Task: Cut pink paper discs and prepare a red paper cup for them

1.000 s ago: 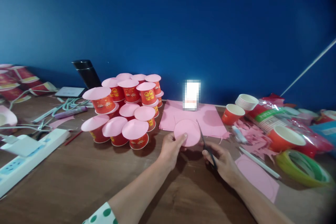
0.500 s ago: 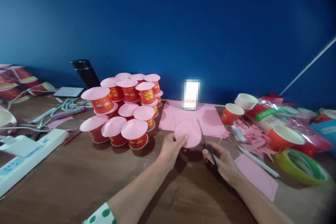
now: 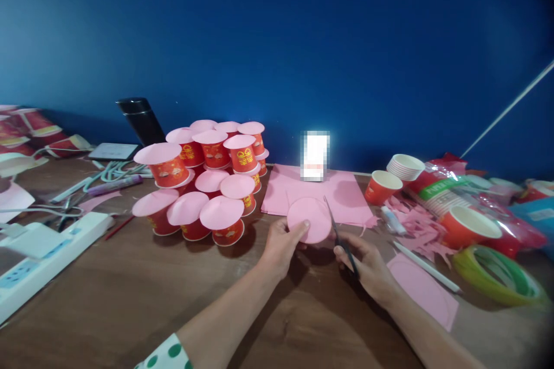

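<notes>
My left hand (image 3: 283, 245) pinches a round pink paper disc (image 3: 314, 222) at its left edge, thumb on top. In my right hand (image 3: 366, 265) is a pair of dark scissors (image 3: 340, 236), its blades pointing up and away beside the disc's right edge. Behind the disc lies a stack of pink paper sheets (image 3: 277, 190) on the wooden table. Another pink paper piece (image 3: 426, 291), with a curved line drawn on it, lies under my right forearm's outer side.
Left stand several red paper cups (image 3: 229, 233) topped with pink discs. A white power strip (image 3: 60, 259), cables and a black flask (image 3: 141, 121) are farther left. On the right are paper scraps (image 3: 418, 230), a white pen (image 3: 426, 266), tape (image 3: 497, 277) and open cups (image 3: 383, 187).
My hands, the disc and the scissors are almost unmoved. At the far left edge, a white cup has shifted and a pale paper piece has come into view.
</notes>
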Tool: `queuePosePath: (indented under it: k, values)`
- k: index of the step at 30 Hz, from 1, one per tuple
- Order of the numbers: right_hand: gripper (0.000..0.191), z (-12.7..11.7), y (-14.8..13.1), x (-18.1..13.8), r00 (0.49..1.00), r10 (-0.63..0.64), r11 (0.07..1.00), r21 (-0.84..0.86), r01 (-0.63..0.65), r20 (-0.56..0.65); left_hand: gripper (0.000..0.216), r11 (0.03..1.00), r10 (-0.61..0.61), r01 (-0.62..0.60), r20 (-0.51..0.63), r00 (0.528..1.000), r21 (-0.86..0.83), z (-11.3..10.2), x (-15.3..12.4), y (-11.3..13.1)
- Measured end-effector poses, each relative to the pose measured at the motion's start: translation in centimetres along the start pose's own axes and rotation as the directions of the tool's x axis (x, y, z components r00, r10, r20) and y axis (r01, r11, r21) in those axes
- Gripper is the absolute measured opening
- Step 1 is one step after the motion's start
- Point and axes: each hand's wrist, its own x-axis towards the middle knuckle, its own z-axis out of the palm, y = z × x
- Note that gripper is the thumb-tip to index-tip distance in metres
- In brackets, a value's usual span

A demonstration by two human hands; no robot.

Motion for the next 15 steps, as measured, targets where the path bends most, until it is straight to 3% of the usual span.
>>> queuePosePath:
  k: [15]
  values:
    - [0.045,-0.02,0.16,-0.15,1.000,0.001,1.000,-0.027,-0.002,-0.012,0.031,1.000,0.013,-0.013,-0.012,1.000,-0.006,-0.15,0.17,-0.09]
